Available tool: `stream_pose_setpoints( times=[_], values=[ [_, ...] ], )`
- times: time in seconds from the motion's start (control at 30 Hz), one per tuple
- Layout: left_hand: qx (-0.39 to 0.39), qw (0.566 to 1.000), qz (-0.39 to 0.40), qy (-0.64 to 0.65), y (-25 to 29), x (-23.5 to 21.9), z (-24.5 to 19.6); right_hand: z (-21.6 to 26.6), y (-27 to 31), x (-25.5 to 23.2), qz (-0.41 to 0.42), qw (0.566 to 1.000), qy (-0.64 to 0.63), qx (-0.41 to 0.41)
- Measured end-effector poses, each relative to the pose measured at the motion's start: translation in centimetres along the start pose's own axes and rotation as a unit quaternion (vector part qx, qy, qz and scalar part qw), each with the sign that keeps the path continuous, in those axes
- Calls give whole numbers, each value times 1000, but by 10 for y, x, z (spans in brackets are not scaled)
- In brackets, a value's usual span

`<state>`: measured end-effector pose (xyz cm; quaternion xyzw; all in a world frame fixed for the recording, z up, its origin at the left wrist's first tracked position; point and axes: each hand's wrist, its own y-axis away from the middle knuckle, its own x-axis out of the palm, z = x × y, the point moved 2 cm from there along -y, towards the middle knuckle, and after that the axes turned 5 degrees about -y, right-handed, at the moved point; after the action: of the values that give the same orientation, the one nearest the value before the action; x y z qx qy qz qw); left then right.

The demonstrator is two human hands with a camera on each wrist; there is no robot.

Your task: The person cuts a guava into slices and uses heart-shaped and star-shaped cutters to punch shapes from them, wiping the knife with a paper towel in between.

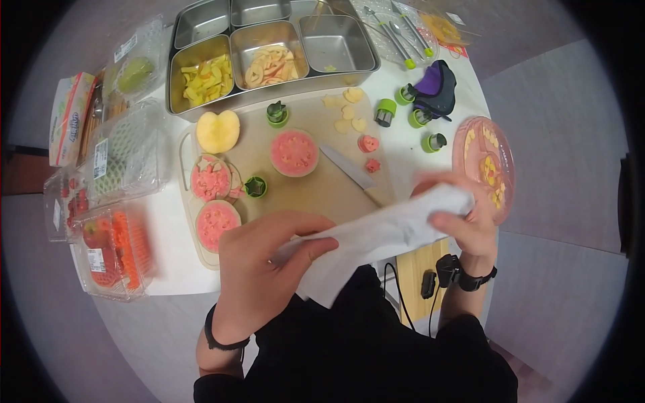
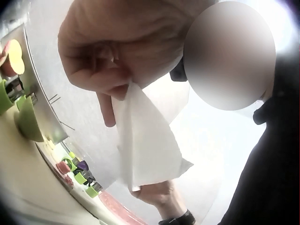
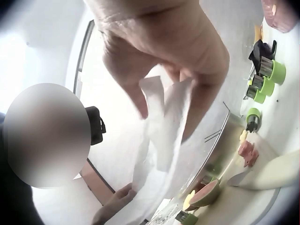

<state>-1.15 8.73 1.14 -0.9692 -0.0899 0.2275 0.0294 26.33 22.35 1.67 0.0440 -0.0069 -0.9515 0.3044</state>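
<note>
A folded white paper tissue (image 1: 383,232) stretches between both hands in front of the body. My left hand (image 1: 259,269) pinches one end between thumb and fingers. At the other end, my right hand (image 1: 474,221) holds it with thumb and fingers; the right wrist view shows the tissue (image 3: 159,126) folded between them. Beyond the hands, a cutting board (image 1: 322,195) carries halved pink-fleshed guavas (image 1: 294,153), an apple half (image 1: 218,131), green-rimmed cutters (image 1: 255,187) and small cut-out pieces (image 1: 368,143). A knife (image 1: 346,166) lies on the board, its handle partly behind the tissue.
A steel tray (image 1: 269,84) with compartments of peels and slices stands at the back. Plastic fruit boxes (image 1: 111,248) line the left. On the right are more cutters (image 1: 385,112), a purple-black pouch (image 1: 435,91) and a pink plate (image 1: 508,178) of cut shapes.
</note>
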Motion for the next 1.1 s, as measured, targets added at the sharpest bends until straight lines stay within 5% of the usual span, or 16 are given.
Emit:
stream_pose_setpoints(
  times=[0.03,0.17,0.27,0.33,0.43,0.63,0.83,1.03,1.1],
  values=[
    [17,1000,12,-9,-1,0,-2,-8,1,-19,105,990,95,12],
    [-13,997,-76,-4,-2,-3,-5,-20,-15,-86,-202,979,12,12],
    [-22,992,-119,-40,12,-23,-1,-8,-44,-177,-450,875,150,-96],
    [-29,990,-133,-45,23,-29,11,4,-59,-211,-461,823,260,-208],
    [-37,988,-139,-59,35,-34,19,-16,-92,-249,-371,789,421,-249],
    [-66,963,-197,-169,62,-49,29,-74,-133,-260,-67,830,547,-81],
    [-66,929,-210,-296,71,-55,40,-77,-146,-248,-29,873,485,46],
    [-83,931,-203,-293,82,-49,53,-70,-133,-262,-82,942,320,60],
    [-83,930,-205,-293,82,-46,56,-68,-127,-272,-123,927,355,-7]
  ],
)
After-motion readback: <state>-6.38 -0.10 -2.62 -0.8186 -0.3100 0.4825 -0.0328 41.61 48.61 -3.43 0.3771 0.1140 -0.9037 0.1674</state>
